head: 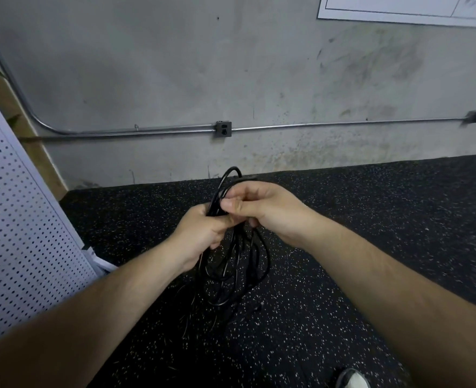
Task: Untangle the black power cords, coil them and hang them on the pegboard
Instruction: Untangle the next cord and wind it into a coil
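**Floor.** The black rubber floor flecked with white (371, 247) runs to the right of the pegboard.

**Pegboard.** The white perforated pegboard (15, 205) leans at the left edge. The part in view carries no cord, and no hook can be made out.

**Cords.** The bundle of thin black power cords (232, 264) hangs in the air to the right of the pegboard, well apart from it. Its loops are loose and uneven, and strands cross one another.

**Hands.** The left hand (203, 231), the nearer to the pegboard, has its fingers curled round the gathered loops. The right hand (264, 208) pinches a strand at the top of the bundle.

**Progress.** Judged part done: the cords are gathered and off the floor. Separating them, coiling them neatly and hanging them all remain.
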Available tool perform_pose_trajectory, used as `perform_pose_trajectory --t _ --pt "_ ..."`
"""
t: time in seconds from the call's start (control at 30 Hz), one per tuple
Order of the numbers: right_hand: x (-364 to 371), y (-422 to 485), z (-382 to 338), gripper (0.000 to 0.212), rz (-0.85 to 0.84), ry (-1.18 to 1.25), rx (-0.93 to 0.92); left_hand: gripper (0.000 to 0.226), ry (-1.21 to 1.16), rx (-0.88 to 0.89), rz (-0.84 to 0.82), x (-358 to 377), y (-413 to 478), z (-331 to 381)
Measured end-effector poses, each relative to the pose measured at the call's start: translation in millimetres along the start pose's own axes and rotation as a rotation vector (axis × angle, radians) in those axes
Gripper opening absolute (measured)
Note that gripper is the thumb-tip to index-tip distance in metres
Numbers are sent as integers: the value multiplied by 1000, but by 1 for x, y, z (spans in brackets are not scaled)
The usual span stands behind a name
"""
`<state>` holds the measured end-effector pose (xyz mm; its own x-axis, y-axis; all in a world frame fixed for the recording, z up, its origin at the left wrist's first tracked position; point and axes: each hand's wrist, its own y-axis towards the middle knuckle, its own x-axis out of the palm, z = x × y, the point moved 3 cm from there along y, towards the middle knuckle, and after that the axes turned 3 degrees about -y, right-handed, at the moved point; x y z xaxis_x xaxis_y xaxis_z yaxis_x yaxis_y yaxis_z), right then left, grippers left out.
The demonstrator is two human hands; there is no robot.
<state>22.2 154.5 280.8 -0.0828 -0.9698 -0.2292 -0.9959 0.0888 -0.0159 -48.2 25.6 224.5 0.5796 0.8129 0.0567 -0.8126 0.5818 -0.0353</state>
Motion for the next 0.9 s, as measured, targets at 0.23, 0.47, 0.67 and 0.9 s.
perform_pose_trajectory --t 0.23,0.47,0.67,0.9 --pt "-14 0 -14 19 185 359 -69 40 -73 -62 -76 6 -4 -7" --pt "-4 -3 -15 15 184 -303 -213 12 -72 52 -66 9 -6 7" --pt "-14 -6 -45 18 271 171 -206 33 -27 -29 -141 22 -8 -17" --pt "-23 -6 -44 11 188 -88 -220 29 -90 -31 -61 23 -6 -16"
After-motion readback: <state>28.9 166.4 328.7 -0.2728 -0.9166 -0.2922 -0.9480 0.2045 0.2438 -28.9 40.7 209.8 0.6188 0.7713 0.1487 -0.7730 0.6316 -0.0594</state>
